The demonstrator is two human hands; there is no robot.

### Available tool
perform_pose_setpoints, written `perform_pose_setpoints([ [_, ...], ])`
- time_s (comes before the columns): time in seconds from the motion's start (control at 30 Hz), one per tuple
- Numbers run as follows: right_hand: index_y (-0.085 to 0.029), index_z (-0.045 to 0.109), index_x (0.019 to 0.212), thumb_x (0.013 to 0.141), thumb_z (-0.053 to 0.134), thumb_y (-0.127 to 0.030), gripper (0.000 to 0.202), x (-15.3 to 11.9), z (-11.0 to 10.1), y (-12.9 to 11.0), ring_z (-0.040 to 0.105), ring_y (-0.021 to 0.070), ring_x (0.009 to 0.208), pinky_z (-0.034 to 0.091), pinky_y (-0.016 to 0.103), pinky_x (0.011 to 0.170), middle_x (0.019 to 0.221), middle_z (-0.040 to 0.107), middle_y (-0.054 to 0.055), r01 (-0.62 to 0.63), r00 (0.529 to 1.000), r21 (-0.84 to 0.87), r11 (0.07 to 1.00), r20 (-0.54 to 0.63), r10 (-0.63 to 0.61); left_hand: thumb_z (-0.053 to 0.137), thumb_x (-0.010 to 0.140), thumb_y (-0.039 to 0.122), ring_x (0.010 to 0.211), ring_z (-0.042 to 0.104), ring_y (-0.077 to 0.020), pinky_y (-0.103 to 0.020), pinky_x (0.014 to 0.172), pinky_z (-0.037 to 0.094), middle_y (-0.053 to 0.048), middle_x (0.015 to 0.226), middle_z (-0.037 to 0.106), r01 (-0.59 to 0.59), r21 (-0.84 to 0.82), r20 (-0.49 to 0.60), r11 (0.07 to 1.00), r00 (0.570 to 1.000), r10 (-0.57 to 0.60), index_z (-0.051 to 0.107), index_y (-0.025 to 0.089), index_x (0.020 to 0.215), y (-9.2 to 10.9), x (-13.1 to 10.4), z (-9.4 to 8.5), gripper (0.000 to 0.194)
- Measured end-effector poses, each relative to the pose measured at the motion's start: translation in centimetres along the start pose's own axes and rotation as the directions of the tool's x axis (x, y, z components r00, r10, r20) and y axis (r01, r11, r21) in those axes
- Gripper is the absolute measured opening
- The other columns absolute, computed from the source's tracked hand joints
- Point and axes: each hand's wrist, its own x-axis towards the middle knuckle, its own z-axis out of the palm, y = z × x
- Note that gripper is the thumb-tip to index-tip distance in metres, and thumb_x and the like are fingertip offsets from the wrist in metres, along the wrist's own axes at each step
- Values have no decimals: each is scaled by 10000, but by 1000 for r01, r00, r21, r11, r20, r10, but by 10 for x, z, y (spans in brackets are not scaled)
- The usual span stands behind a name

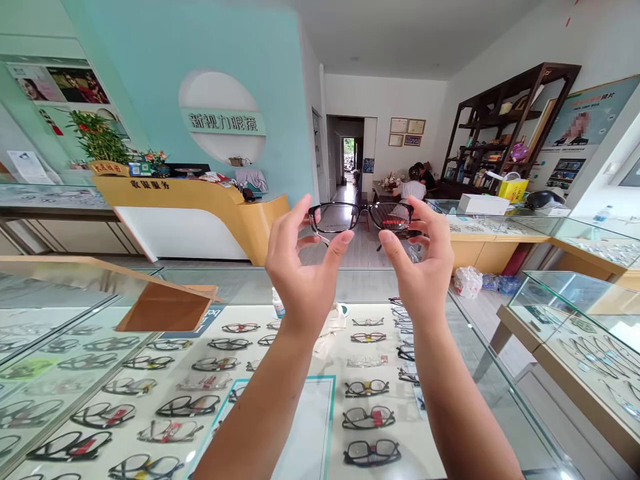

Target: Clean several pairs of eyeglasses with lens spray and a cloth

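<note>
Beyond both forearms (463, 393), pinching glasses (365, 209) by the outer ends with left hand (305, 270) and right hand (424, 267), seen above the far edge of the counter (240, 277); could drop them through a loosened pinch; could smudge lenses (337, 217) through straying thumbs (338, 248).

- Single view, head-worn: looks from the person's head height, out across the tabletop (240, 285), forward and somewhat down.
- Closest to lens: left forearm (267, 400) and right forearm (463, 400), cut off by bottom edge; left hand (305, 267) and right hand (423, 263) raised near mid-frame, at close range.
- Tabletop below, seen slantwise from above, near part cropped.
- Faces down the room; doorway (347, 163) well off, just above frame centre.
- Wide take: teal wall (145, 40) left, dark shelf (500, 113) right, leaning outward.
</note>
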Motion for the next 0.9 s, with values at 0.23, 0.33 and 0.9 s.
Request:
perform_pose_setpoints([
  [0.23, -346, 617, 1465, 928, 749, -512, 577, -3, 6, 9, 654, 280, 1209, 588, 470, 960, 1395, 657, 92, -161, 986, 76, 984, 44, 158, 812, 949, 501, 1213, 713, -260, -406, 970, 618, -115, 1323, 708, 37, 45, -30, 998, 999, -35, 633, 230, 1409, 0, -3, 5, 563],
  [0.33, -335, 627, 1444, 921, 760, -511, 567, -4, 9, 13, 659, 275, 1220, 579, 475, 991, 1427, 652, 98, -234, 970, 102, 967, 83, 226, 821, 936, 518, 1226, 693, -266, -428, 1020, 596, -111, 1303, 705, 12, 106, -35, 994, 999, -8, 649, 227, 1380, -1, -2, 4, 558],
  [0.9, -318, 587, 1443, 958, 731, -569, 564, -6, 12, 27, 663, 258, 1109, 586, 434, 886, 1334, 640, 103, -97, 993, -40, 994, 56, 99, 814, 938, 535, 1221, 663, -267, -417, 981, 612, -111, 1284, 650, 52, 93, -3, 994, 999, -52, 679, 239, 1361, -8, -1, 8, 534],
])
